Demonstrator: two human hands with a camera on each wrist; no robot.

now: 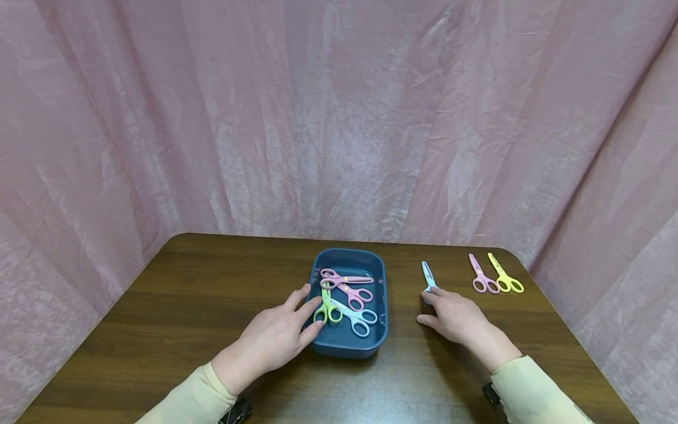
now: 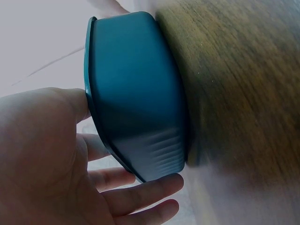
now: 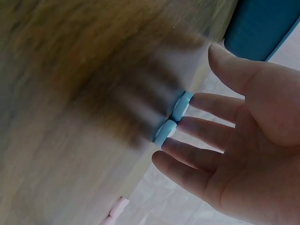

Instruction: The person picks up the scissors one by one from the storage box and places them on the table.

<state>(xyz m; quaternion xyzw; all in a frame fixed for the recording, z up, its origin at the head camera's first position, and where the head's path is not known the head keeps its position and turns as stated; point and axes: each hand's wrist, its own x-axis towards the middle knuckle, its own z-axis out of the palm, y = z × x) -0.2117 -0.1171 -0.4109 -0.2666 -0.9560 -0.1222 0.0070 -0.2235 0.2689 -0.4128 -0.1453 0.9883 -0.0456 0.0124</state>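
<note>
My left hand [image 1: 272, 338] rests at the left rim of a dark blue plastic bin [image 1: 346, 353], with fairly straight fingers spread over the edge. In the left wrist view its thumb and fingertips touch the rim. Inside the bin lie green scissors [image 1: 326, 306], light blue scissors [image 1: 354, 315] and two pairs of pink scissors [image 1: 346, 281]. On the right, my right hand [image 1: 461, 315] touches another pair of light blue scissors [image 1: 428, 275] lying on the table. Its extended fingertips meet the handle loops [image 3: 165, 132], the thumb standing apart; the hand partly hides these loops in the head view.
Pink scissors [image 1: 481, 275] and yellow scissors [image 1: 503, 274] lie side by side at the back right of the brown wooden table [image 1: 212, 288]. Pink curtains [image 1: 339, 118] hang behind the table and along its right side.
</note>
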